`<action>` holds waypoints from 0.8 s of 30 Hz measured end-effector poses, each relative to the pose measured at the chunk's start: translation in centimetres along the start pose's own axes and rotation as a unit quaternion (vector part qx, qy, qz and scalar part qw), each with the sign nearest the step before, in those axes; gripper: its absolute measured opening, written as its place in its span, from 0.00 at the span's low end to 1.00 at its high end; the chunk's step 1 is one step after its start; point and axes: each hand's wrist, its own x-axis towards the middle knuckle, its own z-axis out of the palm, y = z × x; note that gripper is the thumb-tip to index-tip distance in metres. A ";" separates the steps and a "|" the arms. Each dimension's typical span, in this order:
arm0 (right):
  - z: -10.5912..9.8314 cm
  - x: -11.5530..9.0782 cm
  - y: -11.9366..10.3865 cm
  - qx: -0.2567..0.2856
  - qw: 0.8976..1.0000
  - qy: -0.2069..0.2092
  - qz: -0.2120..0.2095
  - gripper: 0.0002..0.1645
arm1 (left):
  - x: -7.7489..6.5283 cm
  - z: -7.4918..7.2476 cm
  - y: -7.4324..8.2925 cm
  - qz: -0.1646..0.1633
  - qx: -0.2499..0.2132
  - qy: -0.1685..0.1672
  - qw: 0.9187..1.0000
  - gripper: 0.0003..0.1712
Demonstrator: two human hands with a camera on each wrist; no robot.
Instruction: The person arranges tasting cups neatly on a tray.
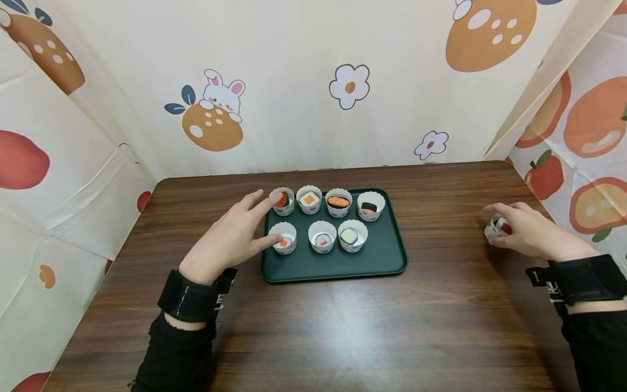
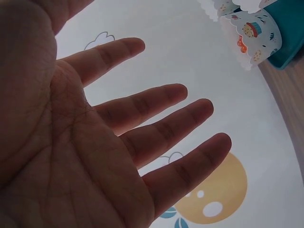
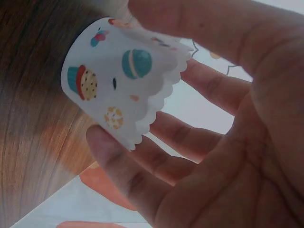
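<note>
My left hand (image 1: 232, 231) hovers at the left end of the green tray (image 1: 333, 275), fingers spread and holding nothing. In the head view its fingertips overlap a paper baking cup with an orange-and-black sushi piece (image 1: 282, 200) and the front-left cup (image 1: 285, 246). Its bare palm also shows in the left wrist view. Over at the table's right side, my right hand (image 1: 531, 231) holds another white paper baking cup (image 3: 114, 78), thumb on one side and fingers round the other. A red-and-white piece sits inside that cup. Cupcake prints decorate its wall, and its scalloped rim faces the palm.
On the tray, several more paper cups stand in two rows, holding sushi-like pieces, among them an orange-topped one (image 1: 338, 202) and a green-centred one (image 1: 349, 236). Printed curtains (image 1: 294, 109) rise behind the brown wooden table (image 1: 352, 337) and at both sides.
</note>
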 end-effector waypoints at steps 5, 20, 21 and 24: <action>-0.1 0.1 0.2 -0.003 1.000 0.002 0.003 0.38 | -0.1 0.0 0.1 -0.004 -0.001 -0.003 1.000 0.50; -0.2 0.0 0.0 0.001 1.000 0.000 0.001 0.34 | 0.0 0.1 -0.1 0.000 -0.005 -0.007 1.000 0.49; -0.2 0.0 0.0 0.001 1.000 0.000 0.001 0.34 | 0.0 0.1 -0.1 0.000 -0.005 -0.007 1.000 0.49; -0.3 0.1 -0.1 0.001 1.000 -0.001 -0.001 0.34 | 0.0 0.0 -0.1 0.003 -0.006 -0.008 1.000 0.48</action>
